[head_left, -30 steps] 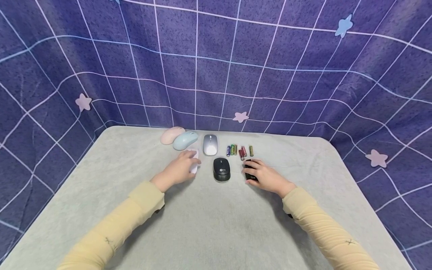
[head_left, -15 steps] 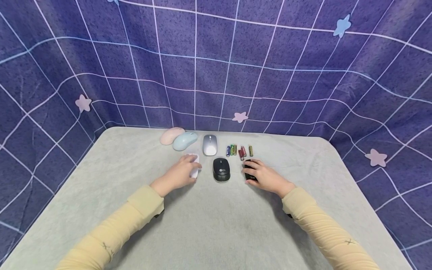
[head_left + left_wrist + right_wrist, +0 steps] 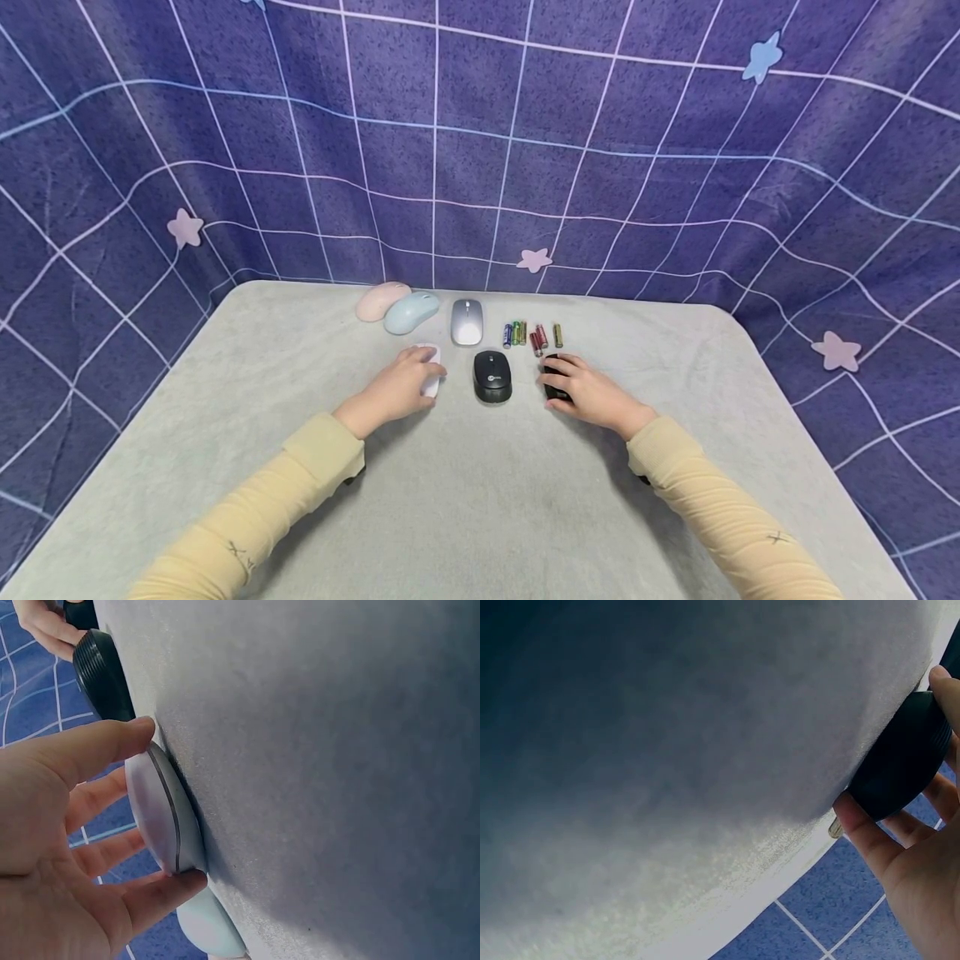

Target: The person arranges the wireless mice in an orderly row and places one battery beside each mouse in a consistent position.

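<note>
My left hand holds a white computer mouse by its sides, thumb at one end and little finger at the other in the left wrist view. The mouse sits on the table surface. On the right, my right hand grips a black mouse with thumb and little finger along its sides; the hand covers much of it in the head view. Between the two hands stands another black mouse, touched by neither.
Behind the hands lie a pink mouse, a light blue mouse and a silver mouse. Several batteries lie to their right. A purple-blue curtain surrounds the grey cloth-covered table.
The left hand has drawn the white mouse slightly toward the person, then stayed nearly still. The right hand and its black mouse have kept their place.
</note>
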Action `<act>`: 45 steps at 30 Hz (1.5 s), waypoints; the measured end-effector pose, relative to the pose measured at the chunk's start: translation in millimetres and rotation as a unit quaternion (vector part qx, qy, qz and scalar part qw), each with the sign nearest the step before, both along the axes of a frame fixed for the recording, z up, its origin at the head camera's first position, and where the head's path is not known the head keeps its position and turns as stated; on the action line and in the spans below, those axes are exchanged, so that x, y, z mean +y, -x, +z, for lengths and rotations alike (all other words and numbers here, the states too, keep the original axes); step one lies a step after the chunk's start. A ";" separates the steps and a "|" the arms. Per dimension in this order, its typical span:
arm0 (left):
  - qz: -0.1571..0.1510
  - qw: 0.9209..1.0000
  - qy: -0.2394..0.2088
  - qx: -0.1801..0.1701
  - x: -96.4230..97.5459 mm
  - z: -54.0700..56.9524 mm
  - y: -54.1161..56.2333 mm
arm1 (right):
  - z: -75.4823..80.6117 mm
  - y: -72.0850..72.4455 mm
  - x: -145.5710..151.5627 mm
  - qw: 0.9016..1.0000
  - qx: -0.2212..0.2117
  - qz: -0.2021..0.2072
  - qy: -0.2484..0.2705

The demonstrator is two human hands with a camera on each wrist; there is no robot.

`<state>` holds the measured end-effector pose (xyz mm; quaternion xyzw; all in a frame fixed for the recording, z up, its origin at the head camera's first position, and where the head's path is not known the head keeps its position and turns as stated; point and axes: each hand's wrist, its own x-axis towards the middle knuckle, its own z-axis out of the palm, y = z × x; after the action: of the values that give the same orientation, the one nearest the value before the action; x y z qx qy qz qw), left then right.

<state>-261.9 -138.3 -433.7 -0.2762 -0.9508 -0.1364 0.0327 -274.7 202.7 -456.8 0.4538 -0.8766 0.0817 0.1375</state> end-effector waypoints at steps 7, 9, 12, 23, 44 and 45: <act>-0.001 1.000 0.011 -0.002 -0.6 -1.8 0.7 | 2.3 -0.9 -1.8 1.000 -0.005 -0.001 -0.003; -0.003 1.000 0.012 -0.001 -1.0 -2.4 1.0 | 2.0 -0.8 -2.1 1.000 -0.005 -0.002 -0.005; -0.006 1.000 0.009 -0.005 -1.6 -1.6 1.1 | 2.1 -1.1 -2.3 1.000 -0.005 -0.001 -0.004; -0.017 0.999 0.020 -0.032 -3.6 3.3 -0.2 | 1.8 -4.6 -3.5 1.000 -0.016 -0.006 -0.008; -0.044 0.999 0.004 0.001 -2.3 17.8 15.9 | 4.2 -1.9 -2.5 1.000 -0.012 0.005 0.005; -0.039 0.999 0.001 0.003 -2.1 19.6 17.3 | 4.3 -1.7 -2.7 1.000 -0.013 0.005 0.006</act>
<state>-279.1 -140.3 -414.1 -0.3136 -0.9394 -0.1354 0.0298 -272.9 200.0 -452.4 0.4567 -0.8754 0.0933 0.1283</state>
